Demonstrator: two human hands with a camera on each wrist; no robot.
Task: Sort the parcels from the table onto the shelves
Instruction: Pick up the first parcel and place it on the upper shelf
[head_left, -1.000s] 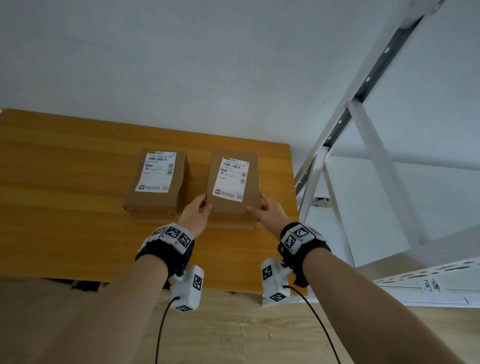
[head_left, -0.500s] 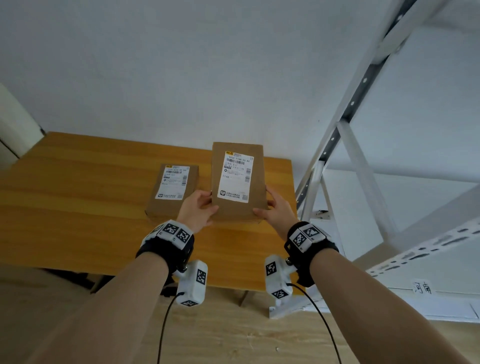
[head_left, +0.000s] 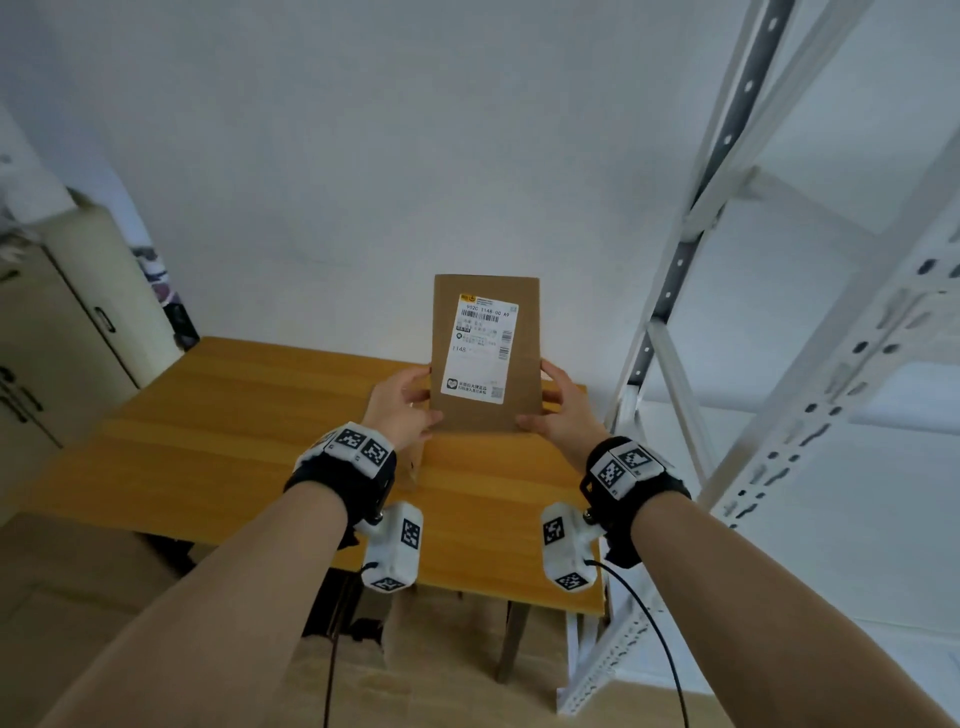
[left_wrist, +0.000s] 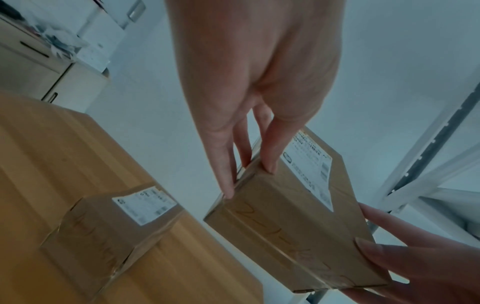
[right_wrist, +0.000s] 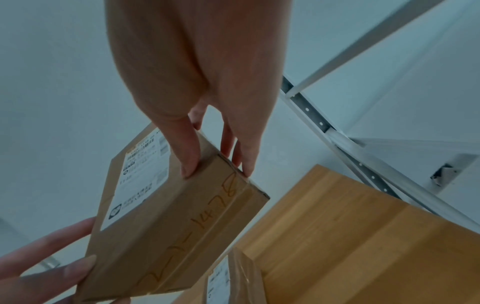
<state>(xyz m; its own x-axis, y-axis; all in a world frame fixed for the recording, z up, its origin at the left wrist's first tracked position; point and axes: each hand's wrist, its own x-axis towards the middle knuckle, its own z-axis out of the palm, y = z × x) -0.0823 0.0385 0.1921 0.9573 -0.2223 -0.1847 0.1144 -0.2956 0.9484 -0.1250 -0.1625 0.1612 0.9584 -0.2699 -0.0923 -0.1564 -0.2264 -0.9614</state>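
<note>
Parcel (head_left: 485, 353) is lifted clear above the desk (head_left: 208, 447), left hand (head_left: 402, 405) and right hand (head_left: 563, 408) gripping its near corners, fingers (left_wrist: 270, 152) curled round the edges. Likely carrying it to the shelf rack (head_left: 810, 395), right of the desk. Keep both grips and turn slowly. Long axis runs away from the person, label facing them. Second parcel (left_wrist: 111, 230) sits on the desk.
</note>
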